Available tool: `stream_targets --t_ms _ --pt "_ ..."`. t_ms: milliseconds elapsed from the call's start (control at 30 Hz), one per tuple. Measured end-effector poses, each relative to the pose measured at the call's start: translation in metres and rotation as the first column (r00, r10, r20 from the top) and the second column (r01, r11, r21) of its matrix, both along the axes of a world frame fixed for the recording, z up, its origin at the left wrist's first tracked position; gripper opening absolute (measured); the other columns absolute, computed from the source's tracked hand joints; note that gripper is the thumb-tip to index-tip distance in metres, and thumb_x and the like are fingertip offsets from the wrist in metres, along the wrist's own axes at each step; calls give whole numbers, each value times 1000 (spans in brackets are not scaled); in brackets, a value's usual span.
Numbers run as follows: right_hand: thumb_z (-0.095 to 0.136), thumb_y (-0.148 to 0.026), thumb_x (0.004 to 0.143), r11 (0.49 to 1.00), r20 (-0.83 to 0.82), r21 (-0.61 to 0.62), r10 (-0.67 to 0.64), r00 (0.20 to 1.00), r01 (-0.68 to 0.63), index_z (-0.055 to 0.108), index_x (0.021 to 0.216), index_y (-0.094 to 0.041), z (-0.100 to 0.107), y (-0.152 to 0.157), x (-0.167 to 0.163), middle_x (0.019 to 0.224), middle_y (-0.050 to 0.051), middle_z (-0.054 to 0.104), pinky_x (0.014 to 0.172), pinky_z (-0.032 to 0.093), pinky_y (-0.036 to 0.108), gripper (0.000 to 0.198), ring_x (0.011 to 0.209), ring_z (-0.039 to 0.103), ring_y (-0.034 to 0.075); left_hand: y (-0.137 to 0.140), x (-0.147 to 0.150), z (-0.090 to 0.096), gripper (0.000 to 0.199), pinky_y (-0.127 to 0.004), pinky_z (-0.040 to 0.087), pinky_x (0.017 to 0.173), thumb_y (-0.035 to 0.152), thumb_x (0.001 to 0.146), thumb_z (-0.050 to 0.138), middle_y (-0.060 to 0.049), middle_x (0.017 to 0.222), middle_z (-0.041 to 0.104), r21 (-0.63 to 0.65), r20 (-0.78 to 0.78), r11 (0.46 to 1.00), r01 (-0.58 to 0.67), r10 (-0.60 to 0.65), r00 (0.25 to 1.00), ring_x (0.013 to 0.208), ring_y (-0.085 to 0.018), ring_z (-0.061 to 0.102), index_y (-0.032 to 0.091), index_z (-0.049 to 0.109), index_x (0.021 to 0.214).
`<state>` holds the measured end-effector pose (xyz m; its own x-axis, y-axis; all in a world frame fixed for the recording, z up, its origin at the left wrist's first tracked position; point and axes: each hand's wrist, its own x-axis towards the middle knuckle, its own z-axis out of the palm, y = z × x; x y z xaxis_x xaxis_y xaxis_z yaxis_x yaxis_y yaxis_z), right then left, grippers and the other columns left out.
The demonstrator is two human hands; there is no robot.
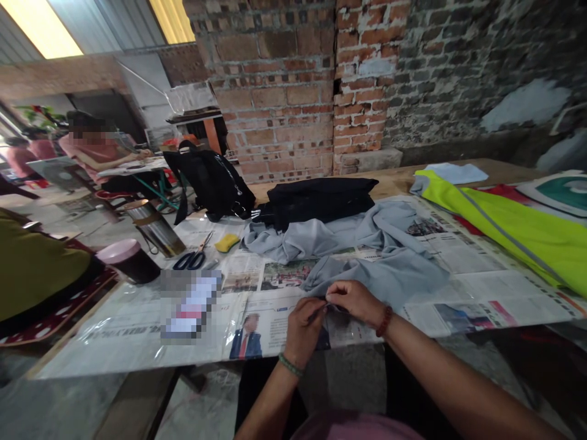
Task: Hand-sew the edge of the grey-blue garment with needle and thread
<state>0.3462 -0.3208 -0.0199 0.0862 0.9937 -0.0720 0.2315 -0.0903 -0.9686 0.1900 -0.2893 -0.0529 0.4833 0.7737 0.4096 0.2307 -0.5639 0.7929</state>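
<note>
A crumpled light-grey garment lies spread over the newspaper-covered table in front of me. At its near edge, my left hand is closed in a pinch, fingertips meeting those of the other hand. My right hand is also closed, thumb and forefinger pinching the garment's edge from the right. Both hands grip the cloth close together near the table's front edge. Whether anything small, such as a thread, sits between the fingertips is too fine to make out. A green bracelet is on my left wrist and a reddish beaded one on the right.
Scissors, a yellow sponge, a phone, a lidded cup and a steel flask stand or lie left. Behind are a black backpack and dark cloth. Right: neon-yellow garment, iron. Another person sits far left.
</note>
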Motion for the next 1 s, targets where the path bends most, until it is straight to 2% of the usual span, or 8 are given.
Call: stream_targets --t_ms 100,400,600,700,800,1000 --pt "52 -28 69 997 -30 33 -67 997 68 55 65 -14 -3 2 -4 54 -3 48 49 28 21 15 50 39 8 1 0 -2 15 -27 47 70 21 78 52 -4 83 65 -43 -49 998 -38 36 998 77 -16 60 18 65 85" --pt "52 -32 69 977 -306 -45 -214 928 210 50 68 -14 -6 12 -3 61 0 56 48 34 19 19 49 47 6 2 -2 -3 14 -25 45 67 20 78 50 -2 78 65 -79 -86 996 -49 42 995 72 -14 58 17 64 83" --pt "51 -39 74 994 -383 -105 -78 921 40 43 80 -17 7 14 0 73 0 60 35 28 15 24 44 54 8 2 -1 2 16 -26 46 68 22 78 51 -3 79 66 -132 -73 990 -42 33 997 72 -16 59 17 64 83" --pt "50 -38 77 991 -453 -134 -47 890 -16 39 83 -19 14 18 -2 66 -2 59 35 35 16 23 49 59 13 2 0 3 16 -27 46 69 23 78 51 -4 79 66 -145 -45 989 -35 29 999 73 -17 60 17 65 82" --pt "48 -36 79 996 -446 -88 -49 894 11 40 83 -18 20 25 0 61 -3 57 40 41 18 20 51 60 13 1 0 3 17 -27 47 69 23 76 52 -4 78 67 -180 -34 983 -48 43 999 73 -17 60 17 66 83" --pt "48 -33 78 991 -374 53 -91 923 120 44 82 -17 37 37 11 58 -4 56 42 44 20 16 51 60 13 4 -1 0 19 -27 47 70 25 75 53 -4 80 67 -229 -43 971 -70 61 997 75 -16 60 17 67 87"
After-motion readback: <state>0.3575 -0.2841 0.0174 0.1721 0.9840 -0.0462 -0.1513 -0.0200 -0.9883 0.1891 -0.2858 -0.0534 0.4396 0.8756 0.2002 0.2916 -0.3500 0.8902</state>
